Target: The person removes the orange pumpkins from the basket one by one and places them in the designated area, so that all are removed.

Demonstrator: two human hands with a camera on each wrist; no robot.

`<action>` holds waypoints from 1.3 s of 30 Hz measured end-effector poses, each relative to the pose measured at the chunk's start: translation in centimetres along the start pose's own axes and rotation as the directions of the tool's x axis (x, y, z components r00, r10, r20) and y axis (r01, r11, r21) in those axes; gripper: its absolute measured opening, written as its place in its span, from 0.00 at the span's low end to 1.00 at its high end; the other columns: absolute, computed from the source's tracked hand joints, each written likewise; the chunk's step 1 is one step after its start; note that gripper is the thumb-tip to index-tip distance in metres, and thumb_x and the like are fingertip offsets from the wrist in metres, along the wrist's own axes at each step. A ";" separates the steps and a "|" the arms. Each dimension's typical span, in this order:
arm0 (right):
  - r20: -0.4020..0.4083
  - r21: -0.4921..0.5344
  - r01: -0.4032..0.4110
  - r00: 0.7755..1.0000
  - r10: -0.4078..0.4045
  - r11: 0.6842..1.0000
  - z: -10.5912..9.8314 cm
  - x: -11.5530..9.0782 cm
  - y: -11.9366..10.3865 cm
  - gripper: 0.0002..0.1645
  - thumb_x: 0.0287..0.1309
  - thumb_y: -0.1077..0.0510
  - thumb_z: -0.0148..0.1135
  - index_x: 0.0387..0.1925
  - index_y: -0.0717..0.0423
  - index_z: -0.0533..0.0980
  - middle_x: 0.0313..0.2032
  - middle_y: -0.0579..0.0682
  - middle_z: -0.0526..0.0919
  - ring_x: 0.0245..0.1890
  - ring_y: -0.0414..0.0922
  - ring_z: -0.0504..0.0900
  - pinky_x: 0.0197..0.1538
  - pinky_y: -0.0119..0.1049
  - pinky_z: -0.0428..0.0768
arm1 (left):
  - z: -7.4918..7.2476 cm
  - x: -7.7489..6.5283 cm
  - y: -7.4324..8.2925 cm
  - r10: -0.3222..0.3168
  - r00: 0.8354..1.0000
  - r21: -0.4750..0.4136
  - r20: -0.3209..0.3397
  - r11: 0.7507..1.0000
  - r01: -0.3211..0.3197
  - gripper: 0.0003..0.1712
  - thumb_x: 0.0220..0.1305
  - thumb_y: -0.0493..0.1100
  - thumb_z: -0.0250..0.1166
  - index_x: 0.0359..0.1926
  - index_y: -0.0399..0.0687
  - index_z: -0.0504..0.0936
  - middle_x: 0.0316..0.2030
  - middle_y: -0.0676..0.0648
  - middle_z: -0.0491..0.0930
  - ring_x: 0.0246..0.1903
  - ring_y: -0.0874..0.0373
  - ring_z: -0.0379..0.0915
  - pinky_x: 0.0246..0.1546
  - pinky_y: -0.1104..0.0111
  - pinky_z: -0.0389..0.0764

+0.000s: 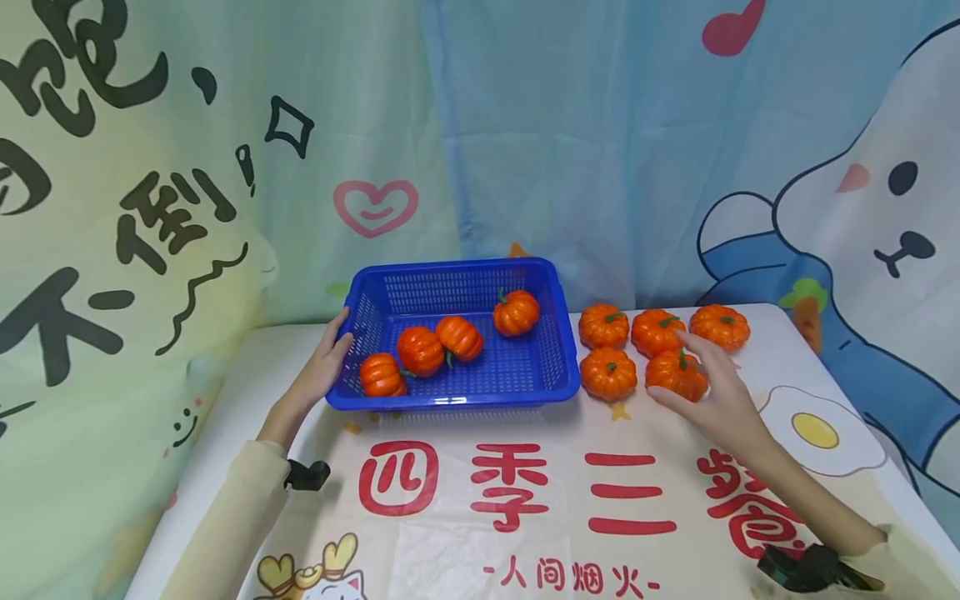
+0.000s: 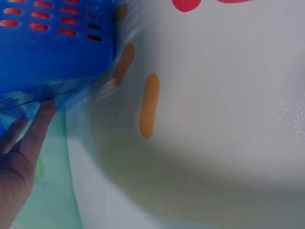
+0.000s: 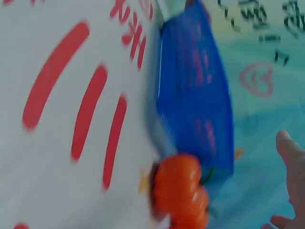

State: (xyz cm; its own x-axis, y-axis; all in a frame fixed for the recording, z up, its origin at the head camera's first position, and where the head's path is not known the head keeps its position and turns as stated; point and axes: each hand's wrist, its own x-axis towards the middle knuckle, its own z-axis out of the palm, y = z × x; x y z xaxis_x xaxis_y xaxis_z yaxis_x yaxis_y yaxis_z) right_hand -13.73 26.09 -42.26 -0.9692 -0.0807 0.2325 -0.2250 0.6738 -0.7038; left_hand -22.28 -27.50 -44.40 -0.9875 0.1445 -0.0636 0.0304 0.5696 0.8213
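Pastel curtain (image 1: 540,167) with hearts (image 1: 731,35), black lettering (image 1: 52,325) and a cartoon animal (image 1: 855,221) filled the upper frame, and your pale tabletop (image 1: 566,471) had red characters (image 1: 626,492) and a fried egg (image 1: 815,430) printed on it. Blue basket (image 1: 450,402) sat mid-frame, four orange pumpkins (image 1: 420,350) inside, your left hand (image 1: 321,367) laying extended fingers on its left side. Right of center, your right hand (image 1: 712,387) was spread wide around the front-right loose pumpkin (image 1: 672,378) of five, gripping nothing; couldn't tell if it touched.
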 end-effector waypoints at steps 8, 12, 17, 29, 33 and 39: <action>0.137 0.093 0.031 0.990 -0.044 0.995 1.5 -0.8 -3.9 0.47 0.56 0.53 0.69 0.72 0.53 0.58 0.68 0.62 0.63 0.65 0.62 0.65 0.53 0.64 0.76 | -0.1 -0.9 1.3 -0.024 1.000 -0.033 0.014 0.999 0.024 0.33 0.78 0.43 0.36 0.77 0.44 0.36 0.76 0.33 0.36 0.75 0.32 0.35 0.72 0.38 0.39; 0.162 0.090 0.058 0.984 -0.072 0.994 2.0 -1.1 -4.7 0.47 0.55 0.54 0.70 0.72 0.54 0.58 0.68 0.62 0.63 0.65 0.62 0.66 0.56 0.66 0.73 | -0.3 -1.9 3.2 -0.026 0.999 -0.032 0.020 0.999 0.027 0.33 0.77 0.40 0.36 0.76 0.38 0.37 0.75 0.30 0.37 0.74 0.31 0.35 0.72 0.38 0.39; 0.187 0.078 0.079 0.978 -0.093 0.994 2.7 -1.1 -5.2 0.48 0.54 0.53 0.71 0.72 0.57 0.58 0.69 0.63 0.62 0.65 0.62 0.67 0.57 0.63 0.73 | -0.2 -0.9 0.7 -0.017 1.000 -0.022 0.009 1.000 0.017 0.33 0.78 0.45 0.35 0.77 0.46 0.36 0.76 0.33 0.37 0.75 0.32 0.35 0.72 0.38 0.40; 0.449 0.237 -0.066 0.892 -0.049 0.969 5.1 2.8 -8.9 0.43 0.59 0.47 0.65 0.72 0.48 0.59 0.71 0.58 0.62 0.66 0.61 0.70 0.56 0.50 0.81 | 0.1 -0.2 -0.8 -0.008 1.000 -0.015 -0.007 1.000 0.008 0.34 0.78 0.50 0.35 0.78 0.53 0.36 0.77 0.37 0.37 0.75 0.35 0.36 0.72 0.38 0.40; 0.569 0.253 -0.108 0.820 -0.058 0.962 7.1 6.1 -11.1 0.40 0.59 0.43 0.65 0.70 0.45 0.64 0.71 0.55 0.64 0.67 0.58 0.70 0.55 0.49 0.82 | 0.1 0.0 -0.6 0.000 1.000 -0.030 -0.004 1.000 -0.001 0.33 0.78 0.48 0.35 0.78 0.51 0.36 0.77 0.36 0.37 0.75 0.34 0.36 0.73 0.39 0.40; 0.711 0.268 -0.074 0.688 -0.146 0.960 12.5 11.6 -14.3 0.38 0.61 0.54 0.64 0.70 0.52 0.63 0.71 0.59 0.60 0.61 0.61 0.75 0.50 0.47 0.84 | 0.0 0.3 -0.3 0.017 1.000 -0.035 -0.012 0.999 -0.017 0.33 0.78 0.48 0.36 0.78 0.50 0.37 0.77 0.36 0.38 0.76 0.35 0.35 0.73 0.40 0.39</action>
State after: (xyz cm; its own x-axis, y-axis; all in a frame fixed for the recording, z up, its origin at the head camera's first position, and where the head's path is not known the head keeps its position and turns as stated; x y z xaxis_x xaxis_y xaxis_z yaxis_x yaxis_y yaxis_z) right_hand -22.96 6.36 -37.88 -0.7052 -0.6757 -0.2147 -0.1711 0.4560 -0.8734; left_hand -22.56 -27.64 -44.71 -0.9886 0.1444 -0.0433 0.0417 0.5381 0.8418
